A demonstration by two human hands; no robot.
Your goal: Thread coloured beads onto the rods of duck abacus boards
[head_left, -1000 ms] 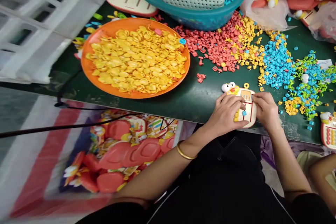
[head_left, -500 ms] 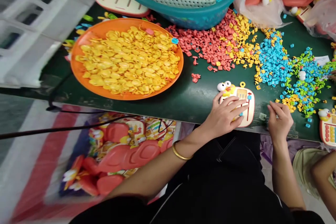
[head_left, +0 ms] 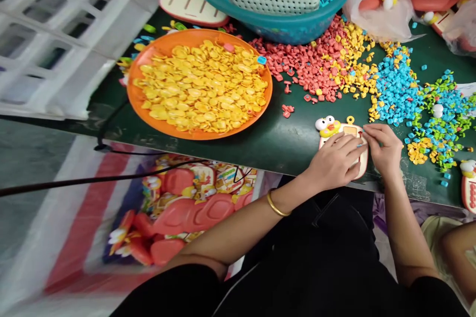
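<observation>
A cream toy board (head_left: pixel 360 171) with a red rim, a yellow duck-like head (head_left: pixel 329 130) and big white eyes lies near the table's front edge. My left hand (head_left: pixel 334 161) rests across it, fingers stretched out over its face and covering much of it. At the board's upper right side, my right hand (head_left: pixel 385 151) has thumb and fingers pinched together, close to the left fingertips. Whatever sits in that pinch is too small or hidden to make out. A bit of red and a bit of blue show on the board by the fingers.
An orange tray (head_left: pixel 136 96) of yellow oval pieces stands left. Behind is a teal basin (head_left: pixel 290 32) with a white basket (head_left: pixel 230 0). Red pieces (head_left: pixel 312 69), blue pieces (head_left: pixel 396 89) and green-blue pieces (head_left: pixel 442 109) lie loose. Another board (head_left: pixel 469 188) and a person's arm appear at right.
My right hand has moved left from the bare table to the board's right side, its fingers still pinched. My left hand stays on the board. The whole view has shifted slightly.
</observation>
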